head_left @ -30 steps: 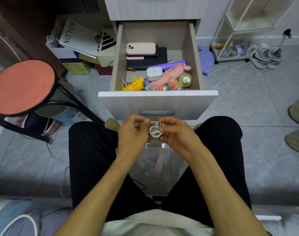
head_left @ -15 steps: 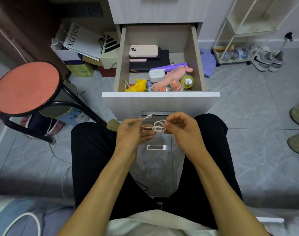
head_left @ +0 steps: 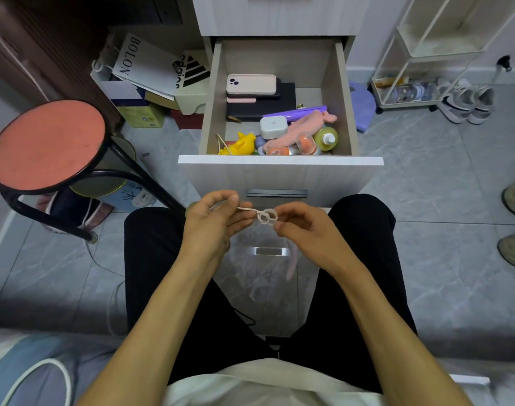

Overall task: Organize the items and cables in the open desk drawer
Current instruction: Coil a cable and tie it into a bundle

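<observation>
Your left hand (head_left: 213, 218) has its fingers curled, thumb and forefinger pinching one end of the thin white cable (head_left: 259, 213); your right hand (head_left: 303, 230) pinches the small coiled loops of that same cable between curled fingertips, so the cord runs taut between your 2 hands. You hold it in the air above your knees in black trousers, just in front of the open light-wood desk drawer (head_left: 279, 164) and clear of its front panel. Inside the drawer, a phone in a pale pink case (head_left: 251, 84) lies on a black flat case (head_left: 262, 105) toward the back; nearer the front sit a purple pen-shaped stick (head_left: 294, 112), a white rounded box (head_left: 274, 127), a pink soft toy (head_left: 303, 127), a yellow plastic duck (head_left: 241, 143) and a small green bottle with a white cap (head_left: 326, 139), crowded together. To your left stands a round red-topped stool on black legs (head_left: 46, 145); behind it, white paper bags (head_left: 145, 65). The floor is grey marbled tile (head_left: 426, 177), with a white wire rack (head_left: 420, 54) and pale sneakers (head_left: 467, 104) to your right.
</observation>
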{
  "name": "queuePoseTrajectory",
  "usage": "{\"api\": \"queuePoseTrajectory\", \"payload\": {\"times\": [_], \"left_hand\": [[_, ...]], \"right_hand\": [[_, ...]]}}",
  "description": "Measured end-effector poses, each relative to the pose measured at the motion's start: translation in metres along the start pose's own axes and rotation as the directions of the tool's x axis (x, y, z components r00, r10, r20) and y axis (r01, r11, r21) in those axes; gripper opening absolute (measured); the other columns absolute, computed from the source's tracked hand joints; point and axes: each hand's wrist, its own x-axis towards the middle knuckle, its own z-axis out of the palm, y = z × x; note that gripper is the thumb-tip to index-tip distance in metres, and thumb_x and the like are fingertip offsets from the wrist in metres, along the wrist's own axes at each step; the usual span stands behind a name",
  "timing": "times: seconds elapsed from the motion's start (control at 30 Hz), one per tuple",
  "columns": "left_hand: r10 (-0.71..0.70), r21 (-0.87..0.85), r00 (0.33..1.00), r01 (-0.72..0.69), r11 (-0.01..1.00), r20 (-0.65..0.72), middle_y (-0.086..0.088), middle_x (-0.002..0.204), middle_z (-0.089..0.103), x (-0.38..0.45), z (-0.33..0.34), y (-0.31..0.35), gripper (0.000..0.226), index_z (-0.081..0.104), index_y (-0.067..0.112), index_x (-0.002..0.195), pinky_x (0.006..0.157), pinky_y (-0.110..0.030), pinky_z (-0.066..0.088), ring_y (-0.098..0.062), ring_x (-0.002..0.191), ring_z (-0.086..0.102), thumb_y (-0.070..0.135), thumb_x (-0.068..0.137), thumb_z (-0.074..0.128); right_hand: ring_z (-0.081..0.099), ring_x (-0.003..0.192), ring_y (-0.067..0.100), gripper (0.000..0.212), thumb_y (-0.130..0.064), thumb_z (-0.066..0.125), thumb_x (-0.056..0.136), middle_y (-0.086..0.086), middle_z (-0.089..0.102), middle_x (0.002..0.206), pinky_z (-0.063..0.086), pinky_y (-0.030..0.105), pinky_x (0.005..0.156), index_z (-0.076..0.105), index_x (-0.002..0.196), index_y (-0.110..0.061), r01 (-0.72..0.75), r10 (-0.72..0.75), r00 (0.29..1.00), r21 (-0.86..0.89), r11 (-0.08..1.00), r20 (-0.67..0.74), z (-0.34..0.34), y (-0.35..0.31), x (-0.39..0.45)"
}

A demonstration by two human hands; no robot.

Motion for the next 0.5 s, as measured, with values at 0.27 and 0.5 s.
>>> {"api": "queuePoseTrajectory", "payload": {"times": [0.27, 0.5], "left_hand": [[0.079, 0.091, 0.992, -0.088, 0.992, 0.095, -0.013, 0.079, 0.073, -0.0041, 0.0011, -0.0022, 0.006, 0.061, 0.007, 0.098, 0.065, -0.026, 0.058, -0.026, 0.072, 0.072, 0.011, 0.097, 0.057], [0.078, 0.079, 0.988, -0.089, 0.993, 0.134, -0.010, 0.076, 0.072, -0.0032, 0.0001, -0.0033, 0.005, 0.061, 0.008, 0.097, 0.064, -0.025, 0.057, -0.022, 0.067, 0.071, 0.010, 0.096, 0.056]], "right_hand": [[0.061, 0.081, 0.007, 0.006, -0.016, 0.071, 0.086, -0.007, 0.059, 0.086, 0.048, 0.015, 0.073, 0.068, 0.082, -0.020, 0.197, -0.215, 0.972, -0.173, 0.965, -0.090, 0.0054, 0.0005, 0.0066], [0.066, 0.094, 0.005, 0.015, -0.016, 0.074, 0.084, -0.011, 0.069, 0.093, 0.051, 0.020, 0.089, 0.059, 0.081, -0.014, 0.206, -0.197, 0.977, -0.128, 0.970, 0.078, 0.0036, 0.0058, 0.0058]]}}
